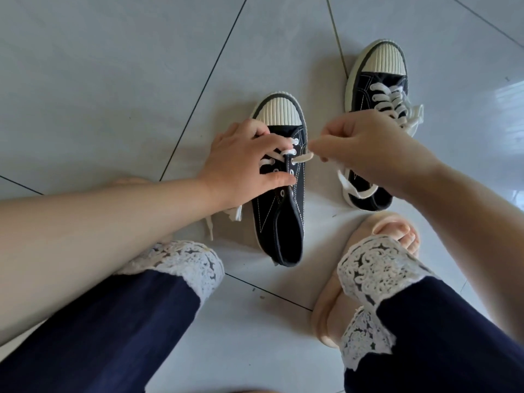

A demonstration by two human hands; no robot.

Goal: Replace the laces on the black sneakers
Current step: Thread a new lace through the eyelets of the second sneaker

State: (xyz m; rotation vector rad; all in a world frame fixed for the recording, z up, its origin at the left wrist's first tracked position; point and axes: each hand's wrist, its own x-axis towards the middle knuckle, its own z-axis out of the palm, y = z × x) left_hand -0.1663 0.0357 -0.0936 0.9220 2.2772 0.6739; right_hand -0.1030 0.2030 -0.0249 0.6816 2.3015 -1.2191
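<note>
**A:** Where is the shoe you are working on?

**B:** The near black canvas sneaker point(283, 219), with its ribbed white toe cap, lies on the pale grey tiled floor point(113, 80) just ahead of your knees. Its toe points away from you.

**A:** What is your left hand doing?

**B:** Your left hand point(241, 163) lies across the upper with its fingers spread and fairly straight. The thumb presses beside an eyelet. It holds the shoe down and is not wrapped round anything.

**A:** And the right?

**B:** Your right hand point(365, 146) pinches the flat white shoelace point(302, 159) between thumb and forefinger, just right of the sneaker. The lace runs from an eyelet in the right row to your fingertips.

**A:** How far is the lacing?

**B:** The lace crosses the tongue near the toe, and the eyelets nearer the heel show empty. A loose white lace end point(209, 225) trails on the floor by the shoe's left side, below your left wrist.

**A:** The other shoe?

**B:** The second black canvas sneaker point(377, 83) stands farther off to the right, partly behind your right hand. It is laced in white, with slack ends spilling over its right side.

**A:** Anything else?

**B:** Your navy trousers with white lace cuffs point(113, 321), and a beige slipper point(334, 296) on your right foot, near the near sneaker's heel.
</note>
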